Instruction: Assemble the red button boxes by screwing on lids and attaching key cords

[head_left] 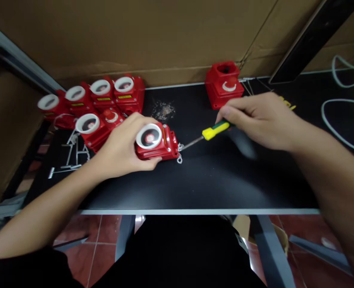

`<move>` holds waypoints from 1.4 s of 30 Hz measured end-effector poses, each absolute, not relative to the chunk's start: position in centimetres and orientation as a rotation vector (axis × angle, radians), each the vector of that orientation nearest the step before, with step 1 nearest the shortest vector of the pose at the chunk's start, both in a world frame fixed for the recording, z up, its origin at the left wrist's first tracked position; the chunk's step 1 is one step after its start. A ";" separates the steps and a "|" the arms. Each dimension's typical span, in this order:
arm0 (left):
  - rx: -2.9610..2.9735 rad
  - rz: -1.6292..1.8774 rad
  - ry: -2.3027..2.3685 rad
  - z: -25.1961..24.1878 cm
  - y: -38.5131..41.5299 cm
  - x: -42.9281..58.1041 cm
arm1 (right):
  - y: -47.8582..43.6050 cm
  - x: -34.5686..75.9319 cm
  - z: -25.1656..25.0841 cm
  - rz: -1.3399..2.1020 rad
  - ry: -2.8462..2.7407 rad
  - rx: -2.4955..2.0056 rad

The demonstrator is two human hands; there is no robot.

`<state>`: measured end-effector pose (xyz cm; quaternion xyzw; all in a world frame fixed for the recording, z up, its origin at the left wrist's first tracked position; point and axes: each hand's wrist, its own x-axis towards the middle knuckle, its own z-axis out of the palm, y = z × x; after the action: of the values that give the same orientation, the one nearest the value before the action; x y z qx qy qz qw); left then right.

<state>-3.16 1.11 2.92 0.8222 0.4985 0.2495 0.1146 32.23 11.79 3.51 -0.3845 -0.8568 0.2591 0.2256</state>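
My left hand [127,146] is wrapped round a red box [169,146] with a white ring and a dark round window on top, lying on the black tabletop. A short piece of pale chain [179,154] hangs at the box's right end. Between its fingers my right hand [255,120] grips a screwdriver [215,130] with a yellow and dark green handle. The metal shaft points left, and its tip meets the chain at the box's end. Whether the tip sits in a screw is too small to tell.
Several similar red boxes [129,98] stand at the back left. Another red box [223,90], with an open round top, is at the back right. Pale debris [164,110] lies between them. Metal T-shaped rods [70,156] lie at left, a white cable [329,120] at right.
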 end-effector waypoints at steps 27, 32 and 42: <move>2.284 0.865 1.591 2.2 2.2 -3.8 | 12.9 32.6 3.7 0.830 -2.498 -1.087; 2.261 0.863 1.607 2.3 2.3 -3.8 | 13.1 32.9 3.9 0.874 -2.439 -0.950; 2.318 0.858 1.566 2.0 2.2 -3.8 | 11.9 32.2 3.5 0.972 -2.509 -1.095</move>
<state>-3.85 2.18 2.04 0.7876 0.5320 0.2917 0.1076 32.16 11.87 3.46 -0.3742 -0.8577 0.3323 0.1178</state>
